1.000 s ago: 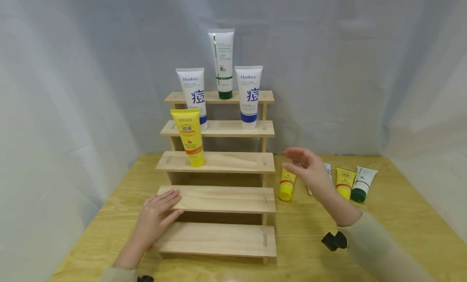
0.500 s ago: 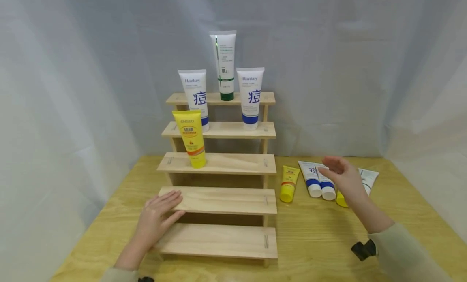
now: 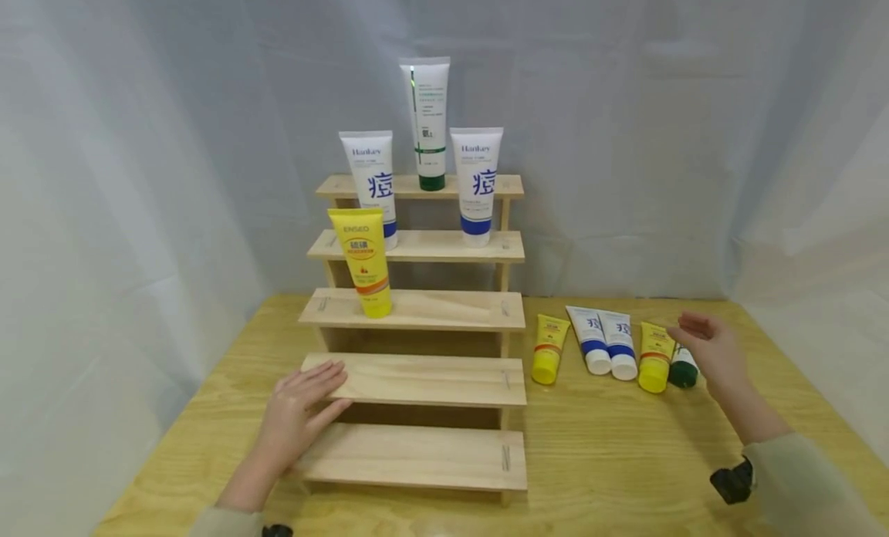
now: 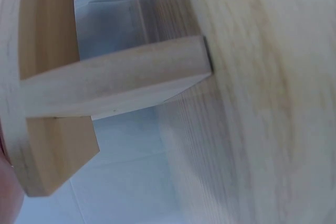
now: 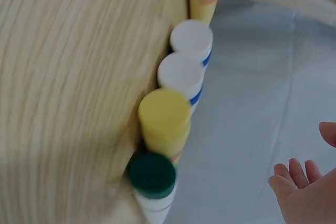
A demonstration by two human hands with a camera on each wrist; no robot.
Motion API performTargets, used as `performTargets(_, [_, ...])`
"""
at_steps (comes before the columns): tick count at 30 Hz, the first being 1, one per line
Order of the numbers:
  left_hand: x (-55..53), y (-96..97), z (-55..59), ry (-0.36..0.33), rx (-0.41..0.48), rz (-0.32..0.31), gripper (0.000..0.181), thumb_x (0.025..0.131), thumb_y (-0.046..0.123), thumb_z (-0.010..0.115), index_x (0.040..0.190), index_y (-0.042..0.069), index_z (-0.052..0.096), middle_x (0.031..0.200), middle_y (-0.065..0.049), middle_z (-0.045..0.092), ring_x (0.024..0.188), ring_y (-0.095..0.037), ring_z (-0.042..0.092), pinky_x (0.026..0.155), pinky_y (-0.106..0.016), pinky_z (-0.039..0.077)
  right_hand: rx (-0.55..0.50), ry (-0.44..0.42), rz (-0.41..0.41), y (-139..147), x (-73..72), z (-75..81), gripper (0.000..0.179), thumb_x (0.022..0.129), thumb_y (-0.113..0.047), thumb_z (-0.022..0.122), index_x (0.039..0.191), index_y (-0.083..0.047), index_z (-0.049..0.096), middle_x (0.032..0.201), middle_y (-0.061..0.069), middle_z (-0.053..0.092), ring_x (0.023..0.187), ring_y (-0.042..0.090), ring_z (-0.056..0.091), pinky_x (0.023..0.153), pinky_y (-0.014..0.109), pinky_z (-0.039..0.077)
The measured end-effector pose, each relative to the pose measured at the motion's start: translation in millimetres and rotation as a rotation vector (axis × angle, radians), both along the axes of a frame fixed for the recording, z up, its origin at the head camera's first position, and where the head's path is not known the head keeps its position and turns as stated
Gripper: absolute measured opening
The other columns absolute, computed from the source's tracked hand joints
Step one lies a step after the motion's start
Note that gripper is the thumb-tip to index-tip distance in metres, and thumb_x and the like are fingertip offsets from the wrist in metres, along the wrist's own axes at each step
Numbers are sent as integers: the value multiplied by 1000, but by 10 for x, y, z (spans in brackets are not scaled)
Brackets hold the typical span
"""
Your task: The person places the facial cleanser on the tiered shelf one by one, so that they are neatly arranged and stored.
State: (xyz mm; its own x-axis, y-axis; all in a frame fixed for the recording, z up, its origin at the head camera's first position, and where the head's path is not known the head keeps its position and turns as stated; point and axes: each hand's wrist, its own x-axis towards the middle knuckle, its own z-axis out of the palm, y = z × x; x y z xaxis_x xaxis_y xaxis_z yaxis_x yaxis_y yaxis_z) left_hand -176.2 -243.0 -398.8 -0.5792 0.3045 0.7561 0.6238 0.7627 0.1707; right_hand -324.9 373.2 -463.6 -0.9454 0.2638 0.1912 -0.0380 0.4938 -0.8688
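Note:
My left hand [image 3: 302, 404] rests on the left end of the second-lowest step of a wooden stepped display rack [image 3: 424, 379], fingers laid flat over the board. My right hand [image 3: 715, 359] hovers with nothing in it at the far right, overlapping a white tube with a green cap [image 3: 684, 367] in the head view. Just left of that tube lies a yellow tube [image 3: 654, 357]. In the right wrist view the fingers and thumb of this hand are spread apart, away from the green cap [image 5: 152, 175].
Two white tubes with blue bands [image 3: 603, 342] and another yellow tube [image 3: 549, 349] lie beside the rack. On the rack stand a yellow tube [image 3: 363, 263], two white-and-blue tubes [image 3: 476, 186] and a white-and-green tube [image 3: 426, 124]. A grey-white curtain [image 3: 625, 136] hangs behind the table.
My right hand has moved right, from beside the rack, across the lying tubes to the far-right one. The left hand keeps its place on the step.

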Motion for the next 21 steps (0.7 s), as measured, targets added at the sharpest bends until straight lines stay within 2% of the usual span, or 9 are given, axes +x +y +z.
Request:
performTargets(2, [3, -1, 3, -3, 0, 2, 39, 71, 30, 70, 97, 2, 67, 107, -12, 61, 97, -29, 58, 82, -53, 36, 43, -48, -54, -7, 81, 99, 66, 79, -50, 57, 130, -12, 40, 121, 4, 48, 102, 11, 47, 85, 31, 43])
performTargets(4, [5, -1, 6, 1, 1, 2, 38, 67, 26, 72, 97, 2, 67, 107, -12, 61, 97, -29, 58, 82, -53, 36, 32, -71, -46, -143, 303, 374, 65, 83, -44, 55, 131, -4, 37, 123, 12, 46, 101, 14, 46, 88, 35, 41])
performTargets(5, [6, -1, 9, 3, 1, 2, 39, 64, 21, 74, 97, 2, 67, 106, -12, 61, 97, -29, 58, 82, -53, 36, 20, -81, -41, -240, 433, 533, 64, 85, -41, 54, 131, 0, 36, 124, 16, 44, 98, 15, 46, 90, 43, 38])
performTargets(7, [7, -3, 12, 3, 1, 5, 39, 63, 20, 74, 97, 2, 67, 106, -12, 61, 97, -30, 58, 82, -54, 36, 25, -117, -43, -432, 676, 842, 63, 88, -34, 52, 130, 8, 32, 124, 24, 41, 93, 13, 45, 90, 45, 37])
performTargets(8, [7, -3, 15, 4, 2, 4, 39, 63, 20, 74, 97, 2, 67, 106, -12, 61, 96, -30, 58, 82, -54, 36, 24, -118, -33, -459, 729, 902, 61, 89, -31, 50, 129, 11, 30, 125, 28, 38, 94, 18, 45, 91, 49, 34])
performTargets(11, [8, -2, 24, 3, 5, 3, 38, 68, 26, 72, 97, 2, 67, 107, -12, 61, 97, -30, 58, 82, -54, 36, 10, -128, -47, -358, 700, 844, 63, 89, -31, 51, 129, 12, 30, 123, 30, 39, 97, 25, 46, 90, 50, 34])
performTargets(15, [11, -1, 32, 11, 11, -2, 43, 77, 40, 63, 96, 1, 67, 106, -12, 62, 96, -30, 58, 82, -54, 36, 40, -170, -91, -100, 520, 621, 69, 83, -43, 56, 126, 7, 36, 110, 17, 50, 94, 21, 49, 80, 50, 42])
performTargets(18, [14, -1, 37, 15, 14, -4, 44, 78, 41, 61, 96, 1, 67, 105, -13, 62, 96, -30, 58, 81, -54, 36, 68, -227, -67, -1, 473, 557, 74, 81, -47, 56, 127, 8, 35, 112, 20, 49, 96, 26, 49, 79, 53, 40])
performTargets(21, [16, -1, 41, 10, 16, -3, 43, 77, 39, 63, 96, 1, 67, 106, -12, 62, 96, -30, 58, 81, -54, 36, 46, -289, 5, -18, 535, 614, 78, 85, -42, 53, 130, 15, 25, 126, 35, 32, 111, 47, 34, 87, 57, 32])
